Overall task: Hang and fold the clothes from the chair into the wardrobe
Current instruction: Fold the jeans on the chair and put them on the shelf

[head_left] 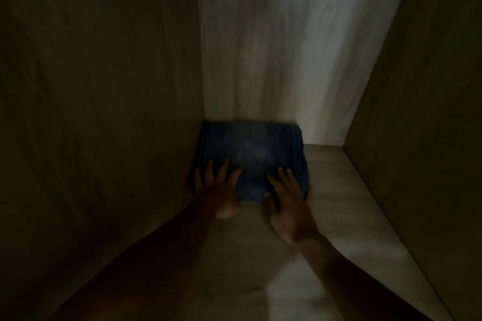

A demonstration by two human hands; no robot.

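Head view, dim and rather blurred. Inside a pale wood-grain wardrobe compartment (260, 47): back panel lit in a soft vertical streak, side walls dark to either side of it. On the light wooden shelf floor (339, 190), a folded dark blue denim garment (250, 148), squared into a flat stack, pushed into the back left corner of the compartment. Rear edge of the denim against the back panel; left edge close along the left side wall, contact there too dark to tell. Layered folds faintly visible along the denim's left and right edges. To the right of the denim, bare shelf floor running to the right side wall.

Left hand (217, 187) laid flat on the near left part of the denim, fingers straight and spread, fingertips pointing toward the back panel, heel of the palm at the denim's near edge over the shelf floor. Nothing gripped; only resting or pressing on the fabric.

Right hand (289, 203) likewise flat and spread on the near right part of the denim, fingers straight, outermost finger down by the denim's right near corner. No curl around the cloth. Wrist and heel of the palm nearer the camera than the denim, above the shelf floor.

Both bare forearms reaching in from the lower edge toward the denim, left one deep in shadow.
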